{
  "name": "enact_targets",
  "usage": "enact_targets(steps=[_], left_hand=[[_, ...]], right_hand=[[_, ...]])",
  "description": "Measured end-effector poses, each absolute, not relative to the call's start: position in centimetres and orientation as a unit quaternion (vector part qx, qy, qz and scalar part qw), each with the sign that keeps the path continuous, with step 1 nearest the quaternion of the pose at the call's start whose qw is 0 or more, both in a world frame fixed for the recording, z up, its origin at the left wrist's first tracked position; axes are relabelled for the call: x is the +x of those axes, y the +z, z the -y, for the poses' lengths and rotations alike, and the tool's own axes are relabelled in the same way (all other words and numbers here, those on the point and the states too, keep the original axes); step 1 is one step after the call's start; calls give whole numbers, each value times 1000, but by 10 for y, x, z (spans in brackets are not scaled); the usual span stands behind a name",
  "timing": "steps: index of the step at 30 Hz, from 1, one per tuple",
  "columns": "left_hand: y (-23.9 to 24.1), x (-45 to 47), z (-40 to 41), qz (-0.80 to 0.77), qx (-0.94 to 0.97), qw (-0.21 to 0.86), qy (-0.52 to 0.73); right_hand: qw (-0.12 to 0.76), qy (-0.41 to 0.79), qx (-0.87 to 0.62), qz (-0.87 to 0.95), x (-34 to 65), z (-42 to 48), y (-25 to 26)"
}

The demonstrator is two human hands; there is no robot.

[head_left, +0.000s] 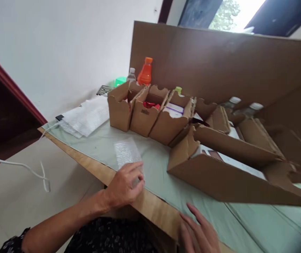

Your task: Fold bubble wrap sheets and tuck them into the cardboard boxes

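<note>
My left hand [125, 184] is at the table's front edge, its fingers curled over the near end of a small clear bubble-wrap bag [128, 151]. The bag lies flat on the pale green cloth, its near end partly hidden under the hand. To the right, my right hand [201, 232] hovers by the same edge with its fingers spread and nothing in them. It is slightly blurred and cut off by the bottom of the view.
More bubble-wrap bags [87, 114] lie at the left. Cardboard bins [168, 128] holding boxes and packets stand in a row, with a long bin [218, 175] at the right. Behind are an orange bottle [145, 73] and clear bottles [253, 109]. A white cable [15, 163] hangs at left.
</note>
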State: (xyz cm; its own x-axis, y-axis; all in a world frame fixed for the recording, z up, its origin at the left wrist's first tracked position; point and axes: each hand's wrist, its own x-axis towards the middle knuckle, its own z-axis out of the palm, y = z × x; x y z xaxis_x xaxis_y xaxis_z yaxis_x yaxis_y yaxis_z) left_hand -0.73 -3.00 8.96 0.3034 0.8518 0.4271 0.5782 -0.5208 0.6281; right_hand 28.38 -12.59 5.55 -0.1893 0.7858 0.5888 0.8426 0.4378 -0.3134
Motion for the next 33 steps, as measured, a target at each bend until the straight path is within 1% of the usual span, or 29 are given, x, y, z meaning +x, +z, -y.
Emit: enact_targets(steps=[3, 6, 9, 12, 13, 14, 16, 19, 23, 27, 30, 33], left_hand=[[87, 22, 56, -362, 844, 234, 321], [90, 21, 75, -334, 865, 257, 273], [88, -2, 91, -354, 855, 242, 291], [81, -25, 107, -383, 845, 206, 311], [77, -30, 112, -393, 845, 196, 305], [74, -33, 116, -401, 846, 188, 297], [67, -34, 122, -415, 848, 170, 283], [60, -26, 120, -443, 830, 138, 310], [59, -13, 102, -502, 763, 129, 385], [60, -5, 84, -543, 734, 127, 388], [57, -3, 76, -555, 734, 122, 371], [54, -1, 73, -560, 740, 116, 353]], right_hand=[[314, -49, -521, 792, 267, 125, 54], [281, -35, -503, 816, 259, 120, 63], [252, -14, -465, 849, 252, 117, 73], [216, 35, -435, 874, 242, 111, 77], [217, 49, -427, 877, 239, 108, 76], [233, 64, -421, 874, 236, 104, 73], [293, 94, -419, 854, 230, 98, 67], [370, 128, -439, 808, 225, 93, 60], [394, 139, -495, 762, 216, 95, 58], [408, 127, -554, 715, 205, 91, 53], [411, 79, -588, 692, 202, 87, 48], [415, -9, -582, 700, 207, 91, 52]])
